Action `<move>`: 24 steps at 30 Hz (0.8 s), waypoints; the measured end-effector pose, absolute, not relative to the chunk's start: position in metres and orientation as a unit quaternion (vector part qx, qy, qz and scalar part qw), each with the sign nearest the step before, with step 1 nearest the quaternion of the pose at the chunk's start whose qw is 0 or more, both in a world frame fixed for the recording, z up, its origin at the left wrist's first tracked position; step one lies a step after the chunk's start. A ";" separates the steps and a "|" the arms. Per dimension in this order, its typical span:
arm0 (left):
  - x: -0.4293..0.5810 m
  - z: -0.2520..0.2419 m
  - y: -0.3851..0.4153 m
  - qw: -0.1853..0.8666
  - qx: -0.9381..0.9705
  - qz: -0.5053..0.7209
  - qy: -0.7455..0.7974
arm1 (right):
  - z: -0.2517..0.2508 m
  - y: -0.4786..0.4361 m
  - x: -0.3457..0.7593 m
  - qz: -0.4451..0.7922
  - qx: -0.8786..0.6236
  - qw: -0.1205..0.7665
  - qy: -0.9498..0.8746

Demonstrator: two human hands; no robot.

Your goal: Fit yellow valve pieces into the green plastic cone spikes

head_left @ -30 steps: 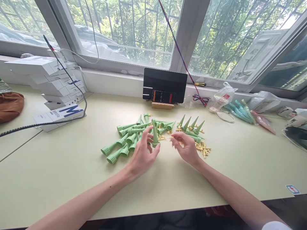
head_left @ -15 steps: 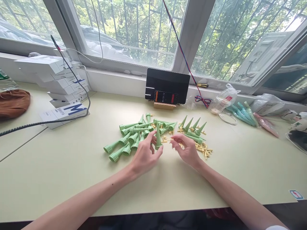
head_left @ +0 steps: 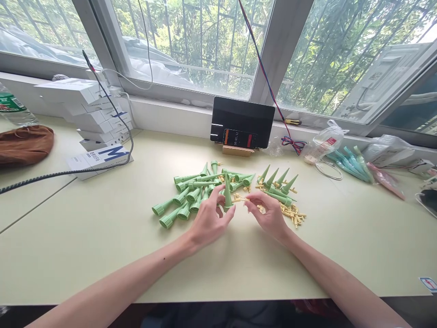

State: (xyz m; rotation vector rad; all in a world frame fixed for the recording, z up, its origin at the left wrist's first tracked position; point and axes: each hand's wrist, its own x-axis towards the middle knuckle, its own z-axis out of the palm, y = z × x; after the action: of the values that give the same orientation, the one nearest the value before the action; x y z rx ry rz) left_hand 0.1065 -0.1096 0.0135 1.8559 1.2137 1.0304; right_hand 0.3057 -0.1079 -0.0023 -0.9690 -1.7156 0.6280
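My left hand [head_left: 212, 216] grips a green plastic spike [head_left: 228, 193] near its wide base, with the tip pointing up. Between the fingertips of my right hand [head_left: 268, 212] is a small yellow plastic piece [head_left: 244, 198], just right of that spike. Whether the two parts touch is too small to tell. Several more green spikes [head_left: 183, 212] lie in a heap left of and behind my left hand. Beyond my right hand, several green spikes [head_left: 282, 176] stand upright among yellow pieces, and a pile of loose yellow pieces [head_left: 293, 214] lies beside that hand.
A phone [head_left: 239, 138] leans on a black tablet [head_left: 243, 119] at the back. White boxes [head_left: 99, 119] are stacked at the left, with a black cable [head_left: 68, 172] across them. Plastic bags [head_left: 324, 141] lie along the window sill. The table's front edge is near my forearms.
The whole view has shifted slightly, so things appear a little further right. Both hands keep their holds, and little else differs.
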 end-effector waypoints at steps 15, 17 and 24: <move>0.106 0.012 -0.109 0.359 0.727 0.398 0.428 | -0.001 -0.107 0.305 0.243 -0.406 0.484 -0.736; 0.107 0.011 -0.109 0.360 0.729 0.400 0.424 | -0.001 -0.107 0.305 0.245 -0.404 0.481 -0.739; 0.107 0.010 -0.109 0.356 0.733 0.402 0.417 | -0.001 -0.106 0.305 0.259 -0.391 0.472 -0.746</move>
State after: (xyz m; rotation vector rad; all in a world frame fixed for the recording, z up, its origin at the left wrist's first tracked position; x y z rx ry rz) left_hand 0.1073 -0.1092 0.0100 1.8934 1.0777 1.0379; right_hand 0.3049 -0.1061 -0.0014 -0.9567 -1.8265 0.6352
